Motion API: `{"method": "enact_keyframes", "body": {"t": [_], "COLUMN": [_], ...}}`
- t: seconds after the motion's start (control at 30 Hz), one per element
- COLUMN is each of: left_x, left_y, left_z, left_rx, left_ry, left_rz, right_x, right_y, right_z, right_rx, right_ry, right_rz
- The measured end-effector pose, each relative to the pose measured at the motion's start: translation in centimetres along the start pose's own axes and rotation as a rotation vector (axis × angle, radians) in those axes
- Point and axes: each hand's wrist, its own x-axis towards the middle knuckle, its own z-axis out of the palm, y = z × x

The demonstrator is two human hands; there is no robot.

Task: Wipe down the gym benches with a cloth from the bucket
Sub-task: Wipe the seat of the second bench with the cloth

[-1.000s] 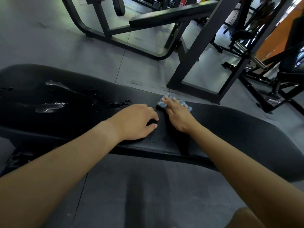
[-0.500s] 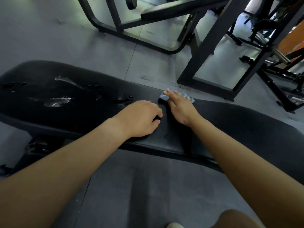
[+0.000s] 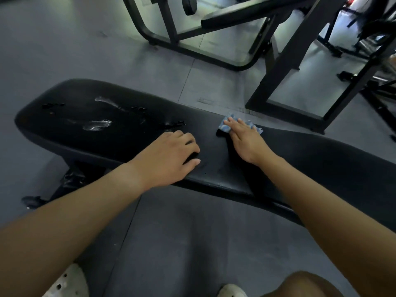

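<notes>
A long black padded bench [image 3: 120,138] runs from left to right across the view. Wet streaks and drops glisten on its left half. My right hand [image 3: 246,140] lies flat with straight fingers on a small blue-and-white cloth [image 3: 225,126] and presses it onto the pad near the far edge. Most of the cloth is hidden under the fingers. My left hand [image 3: 171,157] rests on the pad beside it, fingers loosely curled, holding nothing. No bucket is in view.
Black steel frames of other gym machines [image 3: 276,67] stand on the grey floor just behind the bench, with an angled pad [image 3: 246,13] at the top. My knee [image 3: 304,284] and white shoes [image 3: 64,284] show at the bottom.
The view has swung down and right, so the bench's left end now shows. My right hand with the cloth stays by the far edge; my left hand stays on the pad.
</notes>
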Motion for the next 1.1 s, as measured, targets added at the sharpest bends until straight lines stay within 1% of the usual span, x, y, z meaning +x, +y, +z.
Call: {"method": "enact_keyframes", "body": {"t": [0.1,0.17,0.33,0.43,0.5,0.57,0.67,0.73,0.83,0.93,1.03,1.1], "left_x": [-0.7,-0.9,-1.6,-1.7,-1.7,-1.8,-2.1,-2.2,-2.2,-2.2,-2.2,-2.6], "left_y": [-0.2,-0.2,-0.8,-0.8,-0.6,-0.5,-0.2,-0.3,-0.3,-0.1,0.2,0.6], "left_z": [0.0,-0.2,-0.9,-0.8,-0.7,-0.6,-0.5,-0.5,-0.2,0.2,0.3,0.3], "left_rx": [0.031,0.047,0.007,-0.003,0.014,0.021,0.030,0.045,0.095,0.125,0.169,0.235], "left_ry": [-0.040,-0.073,-0.199,-0.225,-0.240,-0.243,-0.242,-0.236,-0.188,-0.164,-0.165,-0.132], "left_rz": [0.014,0.023,0.022,0.044,0.048,0.048,0.046,0.043,0.068,0.080,0.105,0.100], "right_x": [0.8,-0.3,-6.6,-9.9,-10.4,-9.3,-7.0,-6.5,-7.8,-10.6,-12.7,-12.9], "right_y": [-1.4,-2.8,-6.3,-7.3,-6.9,-5.9,-4.6,-4.9,-6.7,-8.3,-7.9,-6.6], "right_z": [0.3,0.7,1.9,2.0,1.5,0.8,0.3,0.8,2.1,3.0,3.4,3.2], "right_rx": [-0.022,-0.030,0.017,0.012,-0.002,-0.012,0.038,0.062,0.070,0.059,0.046,0.024], "right_ry": [0.008,-0.006,-0.023,-0.037,-0.066,-0.064,-0.013,0.040,0.086,0.067,0.072,0.117], "right_rz": [0.093,0.096,-0.030,-0.100,-0.112,-0.041,0.145,0.180,0.134,0.012,-0.096,-0.082]}}
